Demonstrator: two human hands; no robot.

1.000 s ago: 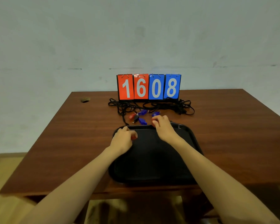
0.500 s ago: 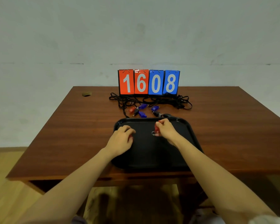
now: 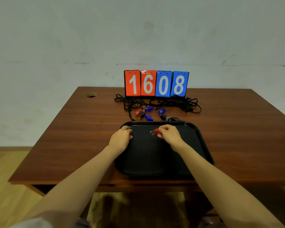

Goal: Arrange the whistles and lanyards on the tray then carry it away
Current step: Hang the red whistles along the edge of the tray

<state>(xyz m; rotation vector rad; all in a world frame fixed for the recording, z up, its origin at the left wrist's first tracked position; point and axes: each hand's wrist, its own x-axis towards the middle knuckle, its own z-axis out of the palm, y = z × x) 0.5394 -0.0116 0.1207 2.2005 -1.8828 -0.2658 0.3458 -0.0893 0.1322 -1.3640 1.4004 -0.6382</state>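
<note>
A black tray (image 3: 202,142) lies on the brown table (image 3: 72,137) in front of me. My right hand (image 3: 169,134) pinches a red whistle (image 3: 157,131) with a metal ring just above the tray's far part. At the tray's far left corner my left hand (image 3: 121,139) is closed around a small item; only a ring and a bit of red show. Beyond the tray lie a red whistle (image 3: 137,112), blue whistles (image 3: 149,109) (image 3: 161,111), black ones (image 3: 142,114) and a tangle of black lanyards (image 3: 179,104).
A flip scoreboard (image 3: 156,83) reading 1608 stands at the table's back, against a pale wall. A round cable hole (image 3: 91,95) sits in the far left corner. The tray's near edge reaches the table's front edge; wooden floor shows at the left.
Both hands drew back from the whistle pile to above the tray. My right hand brought a red whistle with it. The left hand stayed closed.
</note>
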